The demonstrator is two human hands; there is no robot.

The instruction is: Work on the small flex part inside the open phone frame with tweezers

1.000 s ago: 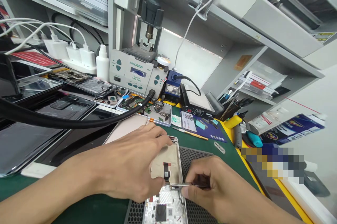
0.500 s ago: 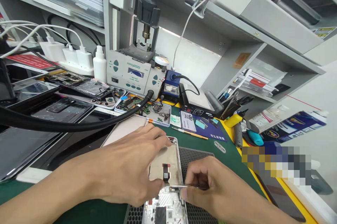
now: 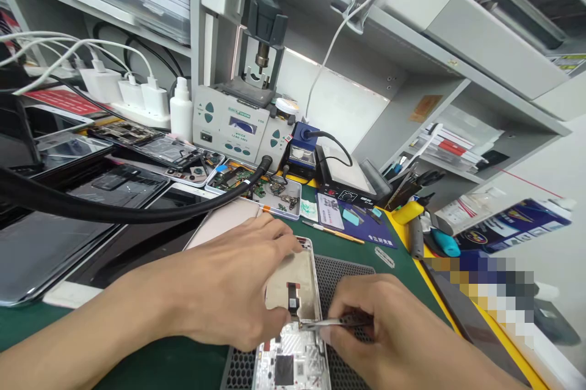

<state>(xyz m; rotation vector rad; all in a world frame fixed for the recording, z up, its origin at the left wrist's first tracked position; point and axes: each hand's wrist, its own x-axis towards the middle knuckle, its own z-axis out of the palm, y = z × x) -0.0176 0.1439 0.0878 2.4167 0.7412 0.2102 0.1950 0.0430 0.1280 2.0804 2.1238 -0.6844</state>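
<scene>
Silver metal showed where the opened phone with its white frame (image 3: 293,317) lay flat on the black perforated mat (image 3: 348,274), right at the near edge of the green desk (image 3: 183,365). My left hand (image 3: 229,286) lay curled over the phone's left side, fingers pressing on the frame and thumb down by the small black flex connector (image 3: 292,296) inside it. My right hand (image 3: 384,329) was closed in a pinch around thin metal tweezers (image 3: 334,321), and their tips met the phone's inside just below that connector. Behind my left hand, a thick black hose (image 3: 114,210) swept across the desk to the grey hot-air rework station (image 3: 238,127). Beside the station sat a white squeeze bottle (image 3: 180,109), and in front of it a clear tray of small circuit parts (image 3: 270,188). To the right, a yellow-handled tool (image 3: 332,231) lay on the desk, well apart from my hands.
</scene>
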